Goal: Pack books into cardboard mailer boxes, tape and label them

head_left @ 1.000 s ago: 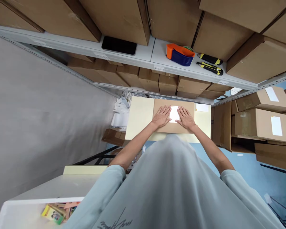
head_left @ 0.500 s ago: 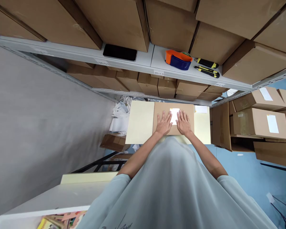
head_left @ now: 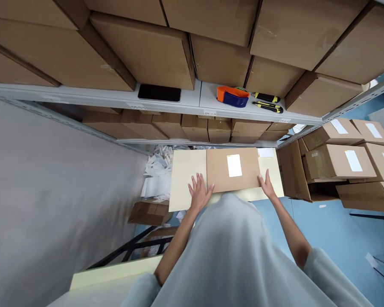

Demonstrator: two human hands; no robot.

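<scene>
A flat brown cardboard box (head_left: 217, 170) with a white label (head_left: 234, 165) on top lies on a pale yellow table (head_left: 185, 175). My left hand (head_left: 199, 192) rests at the box's near left corner with its fingers spread, partly on the table. At the box's near right corner sits my right hand (head_left: 266, 185), fingers extended against the edge. Neither hand is wrapped around anything. My pale shirt hides the near edge of the table.
A grey shelf (head_left: 192, 100) above carries a black phone (head_left: 159, 92), an orange and blue tape dispenser (head_left: 231, 96) and two yellow-black utility knives (head_left: 267, 102), among large cartons. Labelled boxes (head_left: 339, 162) are stacked at right. Paper scraps (head_left: 156, 170) lie left of the table.
Both hands slid off the label in the box's middle, outward and toward me, to the box's near corners. The camera tilted up, showing more of the shelf.
</scene>
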